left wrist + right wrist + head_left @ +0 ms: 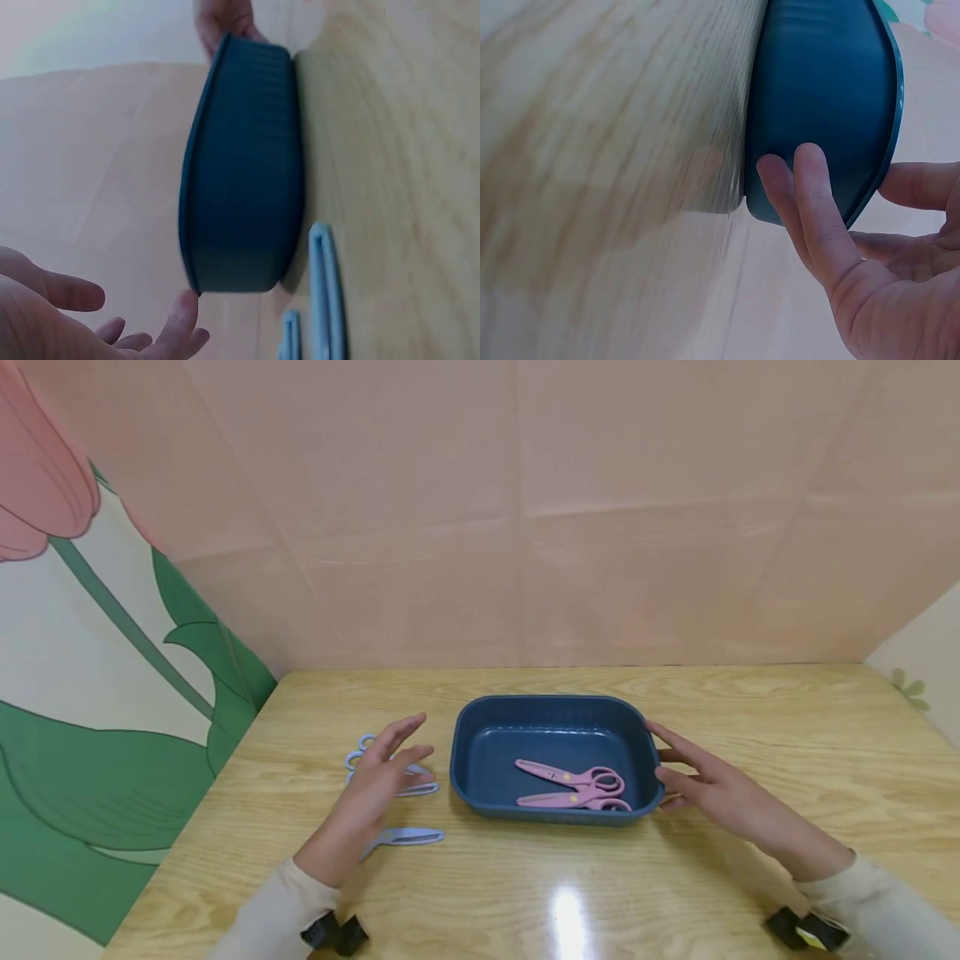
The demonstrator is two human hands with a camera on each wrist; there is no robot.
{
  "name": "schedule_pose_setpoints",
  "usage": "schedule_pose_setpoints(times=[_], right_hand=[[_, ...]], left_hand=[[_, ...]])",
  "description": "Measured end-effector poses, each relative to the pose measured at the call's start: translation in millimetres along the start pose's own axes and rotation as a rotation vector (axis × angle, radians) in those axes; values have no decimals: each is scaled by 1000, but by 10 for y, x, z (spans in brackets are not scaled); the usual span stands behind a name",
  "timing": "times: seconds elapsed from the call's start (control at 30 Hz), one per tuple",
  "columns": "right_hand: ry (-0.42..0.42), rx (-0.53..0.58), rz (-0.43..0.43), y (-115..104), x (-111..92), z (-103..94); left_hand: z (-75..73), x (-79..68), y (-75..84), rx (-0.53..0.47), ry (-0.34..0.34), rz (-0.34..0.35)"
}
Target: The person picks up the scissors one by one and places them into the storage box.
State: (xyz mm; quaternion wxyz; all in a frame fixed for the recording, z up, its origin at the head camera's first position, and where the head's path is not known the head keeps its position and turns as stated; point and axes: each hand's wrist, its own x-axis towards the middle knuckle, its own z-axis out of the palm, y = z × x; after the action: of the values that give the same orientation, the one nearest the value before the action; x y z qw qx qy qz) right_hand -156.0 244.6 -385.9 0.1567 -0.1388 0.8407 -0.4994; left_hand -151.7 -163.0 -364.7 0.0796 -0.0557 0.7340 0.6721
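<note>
A dark blue rectangular tub (547, 818) sits on the table with two pairs of pink scissors (558, 798) lying in it. My right hand (712, 789) is at the tub's right end. In the right wrist view, extended fingertips (810, 161) touch its outer wall, while another digit meets the rim. To the left of the tub, my left hand (378, 781) is over pale blue scissors (420, 790), its fingers loosely spread and holding nothing. It partly covers them. Nearer the front lies another pale blue pair (412, 836), its handles hidden behind the wrist.
The wood-grain table (787, 727) ends against a pinkish sheet (517, 568) at the back. A wall with a painted tulip and leaves (112, 777) stands on the left. A white wall (922, 668) borders the right side.
</note>
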Motion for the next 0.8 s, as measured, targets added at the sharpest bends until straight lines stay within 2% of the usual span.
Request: schedule_pose_setpoints(times=[0.17,0.27,0.47,0.57,0.7,0.8], right_hand=[[-2,2,3,10,3,-3],[-2,2,4,12,3,-6],[-1,5,5,10,-1,-9],[3,5,-1,3,-3,-10],[4,-2,-3,-11,-4,-11],[-1,-1,-2,-15,-7,-11]], left_hand=[[-185,19,93,-4,-24,53],[-292,41,127,26,-31,89],[-486,93,155,164,-61,154],[-579,125,131,244,-65,165],[-661,170,85,332,-28,183],[-700,205,52,444,60,239]])
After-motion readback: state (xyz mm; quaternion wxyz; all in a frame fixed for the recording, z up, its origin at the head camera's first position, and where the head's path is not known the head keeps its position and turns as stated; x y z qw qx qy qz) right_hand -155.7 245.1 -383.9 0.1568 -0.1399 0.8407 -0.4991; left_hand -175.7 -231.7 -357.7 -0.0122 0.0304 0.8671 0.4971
